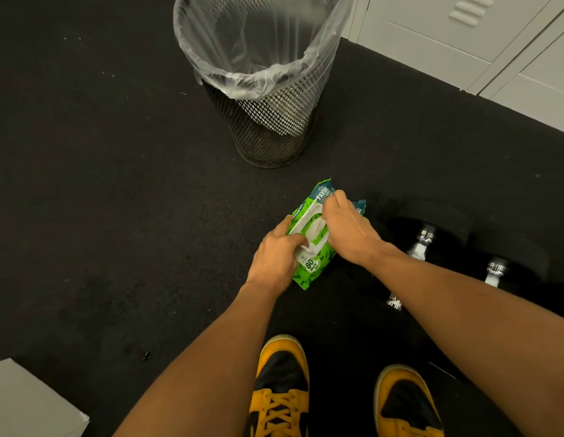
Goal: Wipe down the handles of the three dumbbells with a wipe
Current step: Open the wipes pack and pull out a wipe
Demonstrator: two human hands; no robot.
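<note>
From the head camera I look down at the black floor (100,184) between my feet and the bin. My left hand (274,253) rests on the near end of the green wipe pack (309,272), with my thumb and fingers curled at the white flap (309,230) on its top, pinching at its lower edge. My right hand (347,225) lies across the far half of the pack, fingers bent down over its far end, pressing it to the floor; whether they truly pinch the wrapper there I cannot tell. No loose wipe shows yet.

The dumbbells (422,244) lie on the floor just to my right of the pack, near the white lockers (495,42). I can make out two chrome handles; the black heads melt into the dark floor, and a third dumbbell I cannot pick out. The mesh bin (268,121) with its clear liner stands beyond the pack, well apart from my hands. My yellow and black shoes (280,389) are at the near edge of the floor, and a pale box corner (28,402) sits at the near left.

I judge I am at the very start: opening the pack. Next I need to lift the flap clear with my left hand while the right steadies the pack, then draw out a single sheet without dragging several, and carry it to the nearest handle.
</note>
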